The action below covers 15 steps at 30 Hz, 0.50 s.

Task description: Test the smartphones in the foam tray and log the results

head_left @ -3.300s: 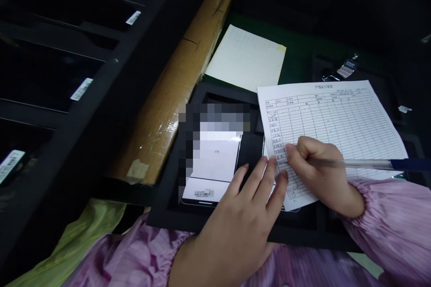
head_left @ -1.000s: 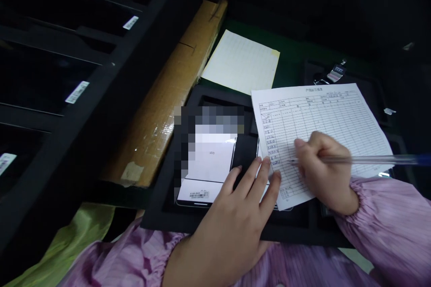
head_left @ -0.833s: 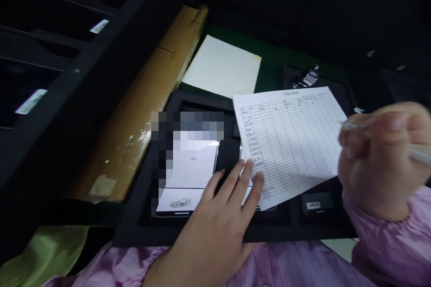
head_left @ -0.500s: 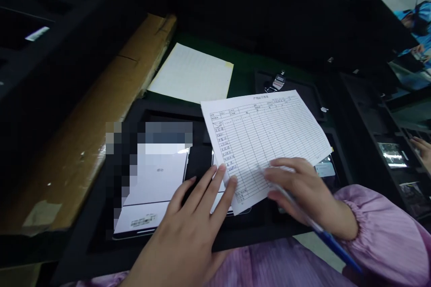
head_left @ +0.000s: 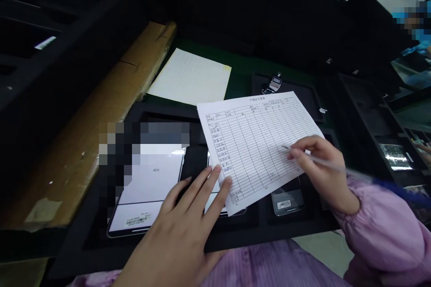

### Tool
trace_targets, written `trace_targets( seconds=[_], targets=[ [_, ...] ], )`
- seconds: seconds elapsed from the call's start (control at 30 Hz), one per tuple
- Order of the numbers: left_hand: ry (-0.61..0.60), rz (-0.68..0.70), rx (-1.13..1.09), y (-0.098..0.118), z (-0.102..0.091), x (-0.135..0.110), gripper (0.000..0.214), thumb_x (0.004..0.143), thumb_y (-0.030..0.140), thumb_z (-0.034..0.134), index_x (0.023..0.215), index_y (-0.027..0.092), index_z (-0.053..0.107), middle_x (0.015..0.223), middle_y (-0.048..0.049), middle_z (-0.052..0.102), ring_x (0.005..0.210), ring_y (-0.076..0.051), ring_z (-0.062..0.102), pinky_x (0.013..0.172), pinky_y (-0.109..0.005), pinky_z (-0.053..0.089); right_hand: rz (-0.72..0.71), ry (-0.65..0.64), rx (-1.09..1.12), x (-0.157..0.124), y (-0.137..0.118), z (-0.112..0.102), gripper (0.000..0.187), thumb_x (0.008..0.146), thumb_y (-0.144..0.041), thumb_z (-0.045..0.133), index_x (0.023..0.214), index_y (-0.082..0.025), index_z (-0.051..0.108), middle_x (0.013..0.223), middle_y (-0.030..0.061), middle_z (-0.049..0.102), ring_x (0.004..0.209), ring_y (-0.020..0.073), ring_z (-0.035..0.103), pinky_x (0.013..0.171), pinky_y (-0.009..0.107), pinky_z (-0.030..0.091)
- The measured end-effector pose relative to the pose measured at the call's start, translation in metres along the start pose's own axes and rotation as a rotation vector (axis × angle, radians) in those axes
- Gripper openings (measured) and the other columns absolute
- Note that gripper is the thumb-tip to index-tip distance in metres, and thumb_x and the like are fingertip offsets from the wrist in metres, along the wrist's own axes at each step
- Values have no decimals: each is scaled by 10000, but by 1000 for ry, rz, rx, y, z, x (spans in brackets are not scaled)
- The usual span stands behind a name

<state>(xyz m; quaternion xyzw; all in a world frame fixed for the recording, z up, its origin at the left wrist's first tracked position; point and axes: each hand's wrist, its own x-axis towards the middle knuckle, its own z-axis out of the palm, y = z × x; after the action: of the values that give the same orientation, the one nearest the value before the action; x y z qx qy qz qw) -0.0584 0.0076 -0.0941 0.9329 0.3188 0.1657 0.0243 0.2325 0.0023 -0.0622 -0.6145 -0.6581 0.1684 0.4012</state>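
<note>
A printed form with a ruled table (head_left: 259, 143) lies tilted across a black foam tray (head_left: 175, 114). My left hand (head_left: 188, 215) lies flat with fingers stretched out, its fingertips on the form's lower left edge and on a dark device beneath. My right hand (head_left: 321, 170) is closed round a clear pen with a blue cap (head_left: 340, 168), whose tip touches the form's right half. A device with a lit white screen (head_left: 148, 188) lies in the tray left of my left hand. A smaller device with a label (head_left: 286, 199) shows under the form's lower right corner.
A yellowish sheet (head_left: 190, 78) lies on the green bench behind the tray. A long brown cardboard box (head_left: 90, 130) runs along the left, beside dark racks. More black trays with devices (head_left: 392, 154) stand at right. A small metal clip (head_left: 273, 84) lies behind the form. Another person works at far right.
My right hand lifted off the form with the pen, then came back down on its right half. The view swung to the right. My left hand stayed on the form's edge.
</note>
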Motion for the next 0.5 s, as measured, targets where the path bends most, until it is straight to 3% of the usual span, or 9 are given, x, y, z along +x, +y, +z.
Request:
trace_targets(
  seconds=[0.07, 0.13, 0.3, 0.5],
  targets=[
    [-4, -3, 1, 0, 0, 0, 631, 952, 554, 486, 1426, 140, 526, 1498, -157, 531, 1360, -295, 520, 1074, -446, 326, 151, 28, 234, 12, 3, 10, 176, 967, -291, 601, 815, -214, 556, 600, -37, 628, 522, 125, 582, 514, 250, 467],
    [-9, 8, 12, 0, 0, -1, 645, 949, 554, 492, 1436, 132, 513, 1501, -162, 527, 1359, -297, 519, 1077, -448, 321, 210, 40, 358, 20, 7, 22, 271, 975, -353, 606, 767, -220, 493, 522, -61, 570, 426, 98, 485, 439, 221, 390],
    [-21, 35, 49, -1, 2, -2, 713, 910, 568, 538, 1459, 116, 481, 1514, -178, 507, 1371, -312, 499, 1081, -459, 308, 183, 119, 257, 21, 17, 38, 446, 941, -380, 670, 626, -218, 399, 438, -70, 474, 389, 71, 405, 419, 207, 334],
    [-32, 42, 62, -1, 3, -2, 766, 860, 562, 590, 1469, 114, 469, 1519, -182, 498, 1374, -323, 487, 1079, -465, 296, 180, 90, 250, 18, 19, 37, 437, 969, -350, 617, 614, -221, 397, 428, -66, 477, 386, 72, 412, 431, 209, 347]
  ],
)
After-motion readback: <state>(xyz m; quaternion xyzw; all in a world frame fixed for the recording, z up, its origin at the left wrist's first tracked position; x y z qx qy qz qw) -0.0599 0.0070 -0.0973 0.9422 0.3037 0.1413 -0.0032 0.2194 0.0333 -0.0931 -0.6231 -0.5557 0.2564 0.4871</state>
